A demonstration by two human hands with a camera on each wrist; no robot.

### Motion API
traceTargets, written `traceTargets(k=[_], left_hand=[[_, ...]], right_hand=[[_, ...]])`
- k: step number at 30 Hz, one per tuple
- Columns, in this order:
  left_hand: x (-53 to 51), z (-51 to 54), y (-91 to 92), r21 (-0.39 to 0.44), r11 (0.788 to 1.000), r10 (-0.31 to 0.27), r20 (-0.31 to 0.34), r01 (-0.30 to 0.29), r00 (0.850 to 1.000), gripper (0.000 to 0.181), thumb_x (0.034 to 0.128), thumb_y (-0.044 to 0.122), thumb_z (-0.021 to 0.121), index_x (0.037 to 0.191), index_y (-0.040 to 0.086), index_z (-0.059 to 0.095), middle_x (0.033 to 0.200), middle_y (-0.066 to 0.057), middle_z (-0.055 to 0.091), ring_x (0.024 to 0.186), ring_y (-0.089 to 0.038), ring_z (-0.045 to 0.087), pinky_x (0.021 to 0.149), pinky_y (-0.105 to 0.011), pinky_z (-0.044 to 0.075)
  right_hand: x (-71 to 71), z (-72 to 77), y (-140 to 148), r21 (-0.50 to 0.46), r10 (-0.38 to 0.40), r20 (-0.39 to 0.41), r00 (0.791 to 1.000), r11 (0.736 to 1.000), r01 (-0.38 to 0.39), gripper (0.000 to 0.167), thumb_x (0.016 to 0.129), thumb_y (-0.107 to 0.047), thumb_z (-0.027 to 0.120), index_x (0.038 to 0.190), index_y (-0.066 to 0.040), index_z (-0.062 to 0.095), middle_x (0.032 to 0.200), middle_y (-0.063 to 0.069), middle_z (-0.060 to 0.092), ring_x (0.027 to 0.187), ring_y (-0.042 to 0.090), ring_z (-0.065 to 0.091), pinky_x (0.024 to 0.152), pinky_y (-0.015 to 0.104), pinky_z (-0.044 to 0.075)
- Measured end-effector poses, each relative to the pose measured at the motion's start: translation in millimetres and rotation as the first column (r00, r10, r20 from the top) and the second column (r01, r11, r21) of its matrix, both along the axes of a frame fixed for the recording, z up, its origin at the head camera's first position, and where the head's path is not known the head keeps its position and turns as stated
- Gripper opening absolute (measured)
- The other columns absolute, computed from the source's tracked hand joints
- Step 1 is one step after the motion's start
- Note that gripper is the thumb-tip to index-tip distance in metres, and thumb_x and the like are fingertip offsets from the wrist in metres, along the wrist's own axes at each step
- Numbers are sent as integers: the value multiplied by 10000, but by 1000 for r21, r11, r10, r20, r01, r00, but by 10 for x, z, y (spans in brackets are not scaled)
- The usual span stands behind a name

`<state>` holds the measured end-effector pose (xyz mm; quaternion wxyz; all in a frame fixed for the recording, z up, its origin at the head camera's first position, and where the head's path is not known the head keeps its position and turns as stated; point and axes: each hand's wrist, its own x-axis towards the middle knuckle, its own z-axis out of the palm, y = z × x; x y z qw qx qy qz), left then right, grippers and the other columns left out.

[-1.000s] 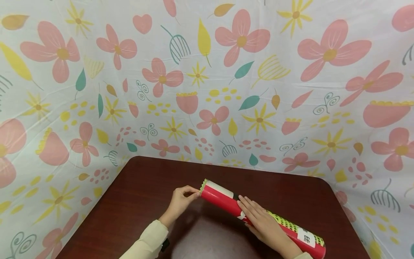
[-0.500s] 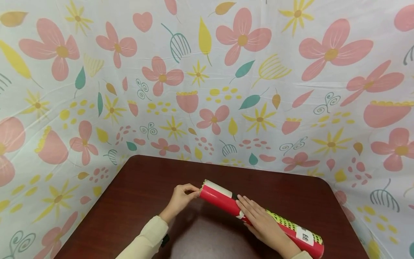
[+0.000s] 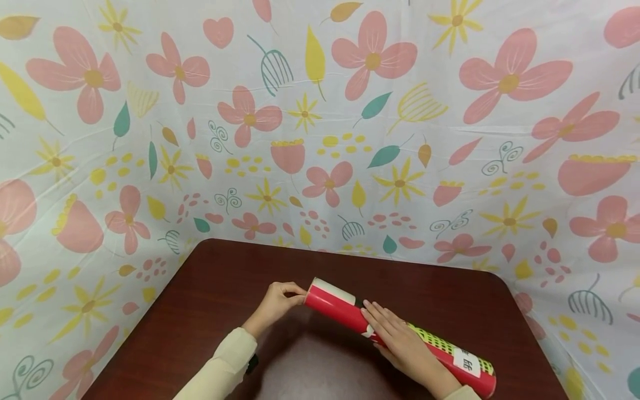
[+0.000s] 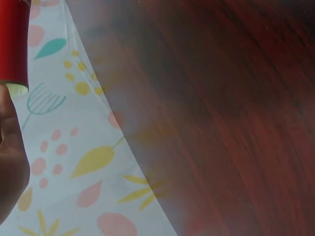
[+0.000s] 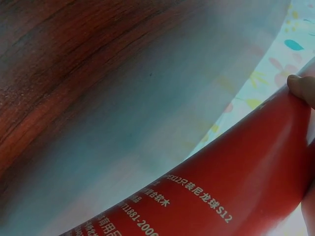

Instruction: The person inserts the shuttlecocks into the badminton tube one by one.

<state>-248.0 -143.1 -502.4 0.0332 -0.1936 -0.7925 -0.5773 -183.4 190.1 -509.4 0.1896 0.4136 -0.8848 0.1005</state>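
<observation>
A long red shuttlecock tube (image 3: 332, 303), with white and yellow-green patches, slants over the table. My right hand (image 3: 400, 340) grips it around the middle; in the right wrist view the thumb presses the tube (image 5: 261, 157) beside printed lettering. At the tube's upper left end is my left hand (image 3: 276, 306), thumb and forefinger together at the mouth. A pale yellow-green shuttlecock (image 4: 18, 89) shows just inside that mouth in the left wrist view, and the left fingertips pinch at its edge. The rest of the shuttlecock is hidden in the tube.
The dark red-brown wooden table (image 3: 240, 266) has rounded far corners. A white curtain (image 3: 300, 78) with a flower print hangs behind it and along both sides.
The jagged yellow-green shuttlecock edge that stuck out of the tube's mouth has gone inside, out of the head view. Tube and hands have shifted slightly left.
</observation>
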Motion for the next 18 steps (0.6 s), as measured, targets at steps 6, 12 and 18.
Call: traceTargets(k=[6, 12, 18], left_hand=[[87, -57, -107, 39, 999, 28, -10, -27, 1000, 102, 842, 70, 728, 917, 7, 759, 834, -135, 707, 730, -221, 667, 674, -423, 561], [256, 164, -150, 68, 995, 73, -7, -72, 997, 113, 860, -12, 689, 951, -66, 728, 876, -260, 680, 773, -404, 661, 716, -528, 535], [385, 227, -224, 89, 993, 78, 28, -80, 997, 125, 872, -14, 676, 971, -78, 717, 902, -248, 680, 814, -430, 662, 727, -420, 561]], right_hand=[[11, -40, 10, 21, -16, 14, 1000, 1000, 15, 743, 929, -541, 264, 1523, -96, 274, 1562, 58, 287, 1400, 230, 315, 1133, 188, 23], [-40, -45, 21, 16, -67, 34, 997, 998, 67, 962, 762, -285, 810, 1532, -118, 258, 1570, 40, 272, 1408, 227, 303, 1136, 194, 12], [-133, -48, 44, 2, -71, 18, 997, 997, 71, 749, 935, -524, 436, 1519, -82, 280, 1557, 82, 294, 1395, 269, 323, 1143, 210, 19]])
